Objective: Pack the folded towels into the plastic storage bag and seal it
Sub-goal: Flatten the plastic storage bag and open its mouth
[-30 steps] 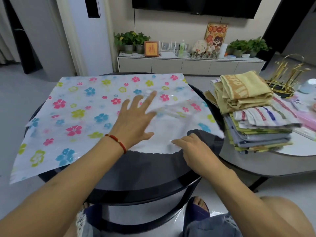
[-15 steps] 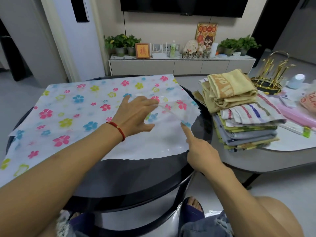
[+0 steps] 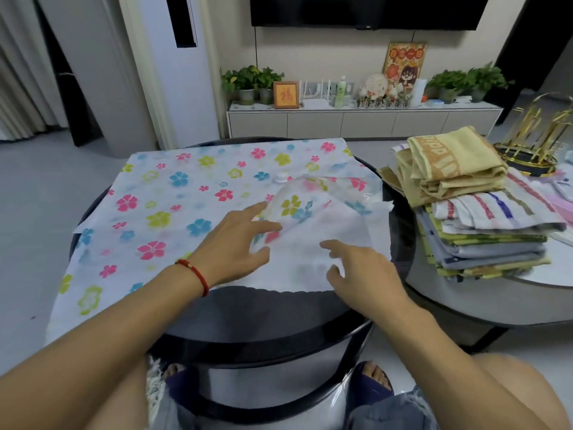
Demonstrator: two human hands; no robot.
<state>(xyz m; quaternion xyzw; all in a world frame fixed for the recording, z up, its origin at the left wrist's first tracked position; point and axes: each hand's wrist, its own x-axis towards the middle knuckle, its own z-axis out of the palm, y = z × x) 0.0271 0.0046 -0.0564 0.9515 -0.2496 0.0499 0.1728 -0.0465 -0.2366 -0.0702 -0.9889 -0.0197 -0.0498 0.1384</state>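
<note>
A long white cabinet (image 3: 362, 121) stood against the beige wall (image 3: 310, 54), below a dark television (image 3: 369, 10); pale floor (image 3: 46, 187) spread before it.

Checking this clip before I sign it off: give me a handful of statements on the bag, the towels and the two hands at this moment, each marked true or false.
1. The folded towels are already inside the storage bag. False: they sit stacked on the pale table to the right, outside the bag.
2. The bag lies spread across the dark round table. True.
3. The left hand has a red bracelet at its wrist. True.
4. The right hand is holding a towel. False: it holds no towel and is over the bag's near right part.
5. A yellow towel tops the stack. True.
6. The bag's top layer lies flat everywhere. False: it is lifted near the left hand's fingers.
</note>
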